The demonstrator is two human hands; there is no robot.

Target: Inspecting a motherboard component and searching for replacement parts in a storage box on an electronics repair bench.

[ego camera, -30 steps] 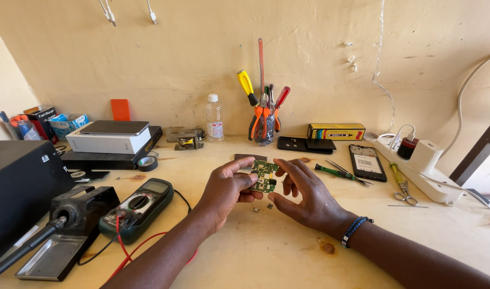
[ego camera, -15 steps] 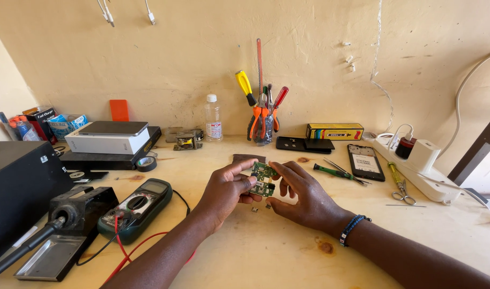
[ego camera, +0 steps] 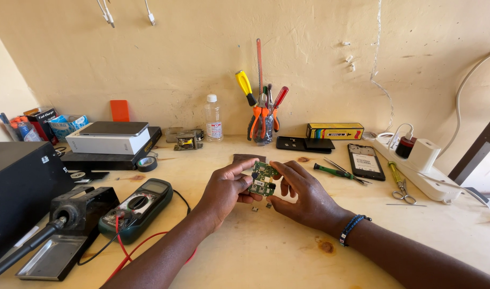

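Left hand and right hand meet mid-bench, palms inward, fingertips pinching small green circuit board from both sides, held above wooden table; multimeter at left.

Both hands have drawn the green circuit board slightly nearer

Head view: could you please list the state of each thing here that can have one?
Circuit board: held above the table, pinched between both hands.
Left hand: gripping the board's left edge.
Right hand: gripping its right edge.
Bottle: upright, capped.
Phone: flat, screen dark.
Scissors: lying closed.
Multimeter: lying flat, red lead attached.
Charger: plugged into the power strip.
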